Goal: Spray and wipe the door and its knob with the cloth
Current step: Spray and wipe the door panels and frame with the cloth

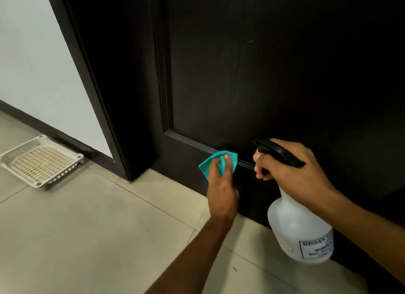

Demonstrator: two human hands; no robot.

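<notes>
A dark brown panelled door [252, 74] fills the upper right of the head view. Low on it, my left hand [221, 184] presses a teal cloth [219, 162] against the bottom moulding of the panel, fingers spread over the cloth. To the right, my right hand [293, 171] grips the neck of a translucent white spray bottle [300, 228] with a black trigger head [278, 153], its nozzle pointing at the door just right of the cloth. No knob is in view.
The dark door frame [105, 96] stands left of the door, beside a white wall [32, 52] with a dark skirting. A white perforated plastic tray [41, 160] lies on the beige tiled floor [98, 228] at the left.
</notes>
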